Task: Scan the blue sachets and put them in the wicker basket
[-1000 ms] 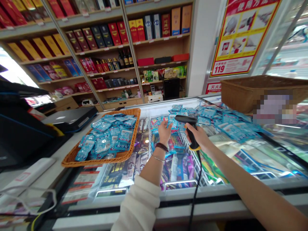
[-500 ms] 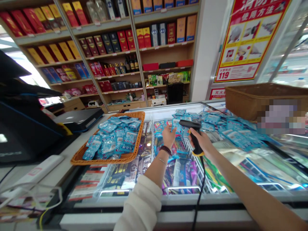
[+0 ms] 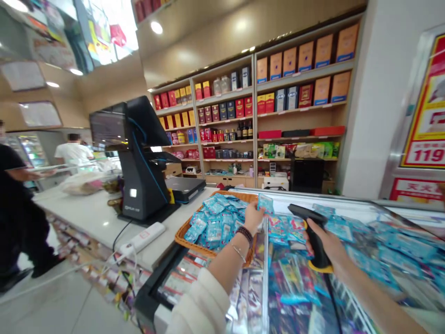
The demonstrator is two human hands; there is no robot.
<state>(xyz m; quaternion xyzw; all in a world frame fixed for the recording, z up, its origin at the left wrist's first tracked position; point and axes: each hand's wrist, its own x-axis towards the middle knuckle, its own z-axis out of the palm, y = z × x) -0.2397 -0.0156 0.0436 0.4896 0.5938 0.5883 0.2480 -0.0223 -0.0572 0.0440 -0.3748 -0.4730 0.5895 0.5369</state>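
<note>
Presently the left hand (image 3: pixel 254 218) has its grip pinched on a blue sachet (image 3: pixel 265 202), at the right rim of a wicker basket (image 3: pixel 196 248) heaped with similar sachets (image 3: pixel 215 220); the right hand (image 3: pixel 328 241) has its grip wrapped round the handle of a black-and-yellow barcode scanner (image 3: pixel 305 212), its head tipped leftward above the chest freezer (image 3: pixel 280 204); loose sachets (image 3: pixel 399 246) lie spread on the right; left of the basket, a touchscreen till (image 3: pixel 139 139) and white power strip (image 3: pixel 143 239) occupy the tabletop (image 3: pixel 93 213).
</note>
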